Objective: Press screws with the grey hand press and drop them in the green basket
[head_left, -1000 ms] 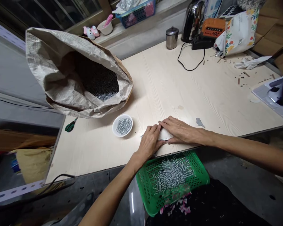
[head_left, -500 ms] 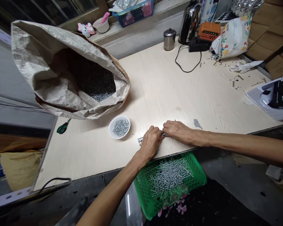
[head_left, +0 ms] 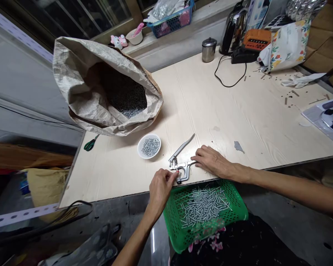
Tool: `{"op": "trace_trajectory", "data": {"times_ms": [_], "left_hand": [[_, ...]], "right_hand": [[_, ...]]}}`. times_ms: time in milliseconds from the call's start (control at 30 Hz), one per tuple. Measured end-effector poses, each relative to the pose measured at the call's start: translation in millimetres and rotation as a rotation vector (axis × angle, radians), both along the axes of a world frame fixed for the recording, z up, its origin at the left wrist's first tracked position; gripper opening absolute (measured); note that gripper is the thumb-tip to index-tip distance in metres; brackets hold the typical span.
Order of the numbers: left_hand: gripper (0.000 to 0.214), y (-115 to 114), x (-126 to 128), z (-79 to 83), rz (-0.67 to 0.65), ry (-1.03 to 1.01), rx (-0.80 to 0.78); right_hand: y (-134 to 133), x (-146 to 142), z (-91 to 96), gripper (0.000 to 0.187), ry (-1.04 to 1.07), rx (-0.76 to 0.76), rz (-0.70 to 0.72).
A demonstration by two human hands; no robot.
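Silver snap-fastener pliers (head_left: 186,167) lie near the table's front edge, their upper handle swung away. My right hand (head_left: 212,160) has its fingers closed on the end of the lower handle. At the jaw, my left hand (head_left: 161,186) pinches with thumb and forefinger; a small ribbed metal piece shows beside the fingertips, but whether they hold it is unclear. Beyond the pliers stands a white bowl (head_left: 139,147) of small shiny metal pieces. Below the table edge is a green basket (head_left: 173,236) with many ribbed metal pieces.
A large woven sack (head_left: 80,107) of dark metal pieces stands open at the left. Green-handled scissors (head_left: 89,145) lie beside it. A steel canister (head_left: 209,51), a kettle (head_left: 231,29) and a looped black cord (head_left: 229,85) are at the back. A grey scrap (head_left: 238,146) lies at right.
The pliers' upper handle has sprung open from under my hands. My left hand has moved off the handles to the jaw. The camera view has shifted slightly.
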State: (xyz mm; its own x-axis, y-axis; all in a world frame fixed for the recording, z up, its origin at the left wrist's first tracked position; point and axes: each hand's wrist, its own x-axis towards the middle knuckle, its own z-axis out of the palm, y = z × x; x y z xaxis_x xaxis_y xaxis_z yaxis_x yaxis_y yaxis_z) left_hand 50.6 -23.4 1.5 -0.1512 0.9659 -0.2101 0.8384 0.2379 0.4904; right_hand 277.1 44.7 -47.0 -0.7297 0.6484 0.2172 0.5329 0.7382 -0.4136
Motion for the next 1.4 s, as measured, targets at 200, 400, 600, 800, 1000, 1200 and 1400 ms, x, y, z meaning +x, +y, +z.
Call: {"op": "trace_trajectory", "data": {"times_ms": [200,400,600,800,1000,1200,1400], "left_hand": [[0.025,19,11,-2.5,0.019,0.031,-0.191],[0.020,13,1,3.0,-0.105,0.106,-0.099],[0.014,-41,3,22.7,-0.325,0.181,-0.073],[0.020,11,-32,41.3,-0.157,0.410,0.218],[0.026,100,-65,23.4,-0.002,0.637,0.101],[0.026,113,-65,10.4,-0.112,0.721,0.062],[0.019,111,-70,3.0,-0.192,0.599,0.151]], "right_hand": [[18,-8,-5.1,0.022,0.019,-0.021,0.034],[33,3,2.8,0.024,0.006,-0.037,-0.030],[32,2,-3.0,0.026,0.051,-0.013,-0.054],[27,-5,-12.4,0.027,0.042,0.086,-0.068],[25,-7,-14.2,0.025,0.062,0.133,-0.082],[26,-8,-16.1,0.025,0.067,0.137,-0.086],[26,-8,-15.2,0.024,0.071,0.137,-0.085]]}}
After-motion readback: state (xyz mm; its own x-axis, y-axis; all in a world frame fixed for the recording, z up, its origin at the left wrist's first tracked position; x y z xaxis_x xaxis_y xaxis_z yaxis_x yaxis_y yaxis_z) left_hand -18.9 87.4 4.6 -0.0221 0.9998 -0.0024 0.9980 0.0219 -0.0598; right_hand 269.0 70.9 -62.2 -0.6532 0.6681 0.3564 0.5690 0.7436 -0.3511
